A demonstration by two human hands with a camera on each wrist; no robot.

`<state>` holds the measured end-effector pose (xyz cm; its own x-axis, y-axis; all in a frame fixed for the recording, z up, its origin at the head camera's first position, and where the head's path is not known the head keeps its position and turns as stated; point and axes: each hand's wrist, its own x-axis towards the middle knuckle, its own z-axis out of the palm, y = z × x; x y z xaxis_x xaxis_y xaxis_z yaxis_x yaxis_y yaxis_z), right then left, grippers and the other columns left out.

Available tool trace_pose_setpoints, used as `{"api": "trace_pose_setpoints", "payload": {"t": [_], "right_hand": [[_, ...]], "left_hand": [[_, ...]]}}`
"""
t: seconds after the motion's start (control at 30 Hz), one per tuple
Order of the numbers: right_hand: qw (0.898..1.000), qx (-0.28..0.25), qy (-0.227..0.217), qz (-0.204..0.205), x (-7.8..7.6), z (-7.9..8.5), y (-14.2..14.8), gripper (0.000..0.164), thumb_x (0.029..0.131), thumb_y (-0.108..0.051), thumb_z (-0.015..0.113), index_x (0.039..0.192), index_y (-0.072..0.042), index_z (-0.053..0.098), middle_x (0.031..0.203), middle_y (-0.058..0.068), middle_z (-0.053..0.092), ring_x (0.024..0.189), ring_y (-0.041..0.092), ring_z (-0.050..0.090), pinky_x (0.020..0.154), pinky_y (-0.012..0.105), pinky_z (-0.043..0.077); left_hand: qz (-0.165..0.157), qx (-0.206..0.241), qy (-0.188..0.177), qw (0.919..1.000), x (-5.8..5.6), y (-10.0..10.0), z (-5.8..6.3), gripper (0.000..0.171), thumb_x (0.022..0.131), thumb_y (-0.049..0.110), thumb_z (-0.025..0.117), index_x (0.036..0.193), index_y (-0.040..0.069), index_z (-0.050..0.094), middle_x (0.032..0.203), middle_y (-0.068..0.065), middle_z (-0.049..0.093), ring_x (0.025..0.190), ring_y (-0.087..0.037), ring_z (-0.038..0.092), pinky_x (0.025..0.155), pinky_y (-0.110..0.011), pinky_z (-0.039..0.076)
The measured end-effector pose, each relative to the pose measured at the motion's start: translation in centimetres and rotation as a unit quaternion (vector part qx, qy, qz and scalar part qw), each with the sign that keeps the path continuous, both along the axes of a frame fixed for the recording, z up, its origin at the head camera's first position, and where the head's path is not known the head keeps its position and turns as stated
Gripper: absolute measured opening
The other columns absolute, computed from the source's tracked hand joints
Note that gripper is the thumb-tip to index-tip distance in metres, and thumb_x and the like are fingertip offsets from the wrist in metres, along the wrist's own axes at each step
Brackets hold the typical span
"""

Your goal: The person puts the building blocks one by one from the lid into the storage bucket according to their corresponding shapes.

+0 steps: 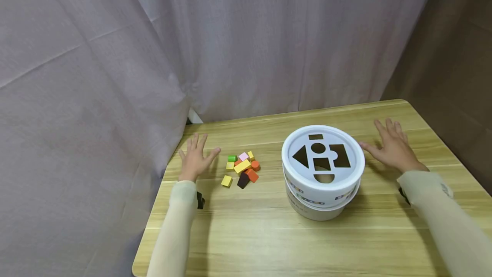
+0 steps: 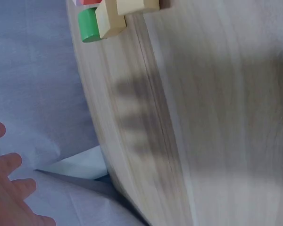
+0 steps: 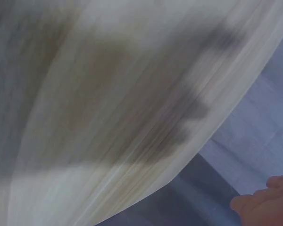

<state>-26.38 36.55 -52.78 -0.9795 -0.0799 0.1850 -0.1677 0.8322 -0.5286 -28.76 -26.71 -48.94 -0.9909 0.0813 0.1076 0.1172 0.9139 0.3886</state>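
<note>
Head camera: I see the left hand and right hand apart, fingers spread; between them, small multicoloured geometric blocks lie left, a white round hole-topped bucket right, on the wood-grain counter.

Plain white on lid, w/ v. dark brn thru the cut-outs. White also on bucket, w/ multicol. printed strips round its side & faint grey lettering. Bright green on cylinder, pale pink on sq. block, yellow on long block & several smaller blocks, orange on round block, red-orange on angular block, near-black brn on faceted block. Light yellowish tan on bench, w/ streaky wood grain. Pale cream on left sleeve & right sleeve, w/ dk print on the latter; black on wrist fitting. Greyish lilac on rear curtain, dk brn on side curtain.
</note>
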Motion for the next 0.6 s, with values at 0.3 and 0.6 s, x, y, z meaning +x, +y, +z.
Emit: {"api": "trace_pose_setpoints", "payload": {"t": [0.3, 0.6], "right_hand": [[0.997, -0.067, 0.024, -0.016, 1.5, 0.8, -0.7, 0.097, 0.103, -0.044, 0.065, 0.169, -0.003, 0.006, 0.168, 0.036, -0.011, 0.154, 0.057, -0.017, 0.116, 0.076, -0.006], [0.983, -0.167, 0.08, 0.005, 3.7, 4.4, -4.1, 0.088, 0.103, -0.03, 0.067, 0.171, -0.013, 0.013, 0.176, 0.018, 0.002, 0.161, 0.044, -0.004, 0.122, 0.069, -0.004]], "left_hand": [[0.005, 0.032, 0.02, 0.9993, 0.9, 0.5, -0.7, 0.094, 0.097, 0.08, 0.047, 0.169, 0.022, 0.028, 0.177, -0.011, 0.008, 0.161, -0.04, -0.004, 0.118, -0.073, -0.011], [0.011, 0.06, 0.032, 0.9976, 2.0, 1.0, -1.0, 0.092, 0.097, 0.078, 0.049, 0.169, 0.024, 0.027, 0.177, -0.009, 0.009, 0.162, -0.039, 0.001, 0.119, -0.072, -0.009]]}}
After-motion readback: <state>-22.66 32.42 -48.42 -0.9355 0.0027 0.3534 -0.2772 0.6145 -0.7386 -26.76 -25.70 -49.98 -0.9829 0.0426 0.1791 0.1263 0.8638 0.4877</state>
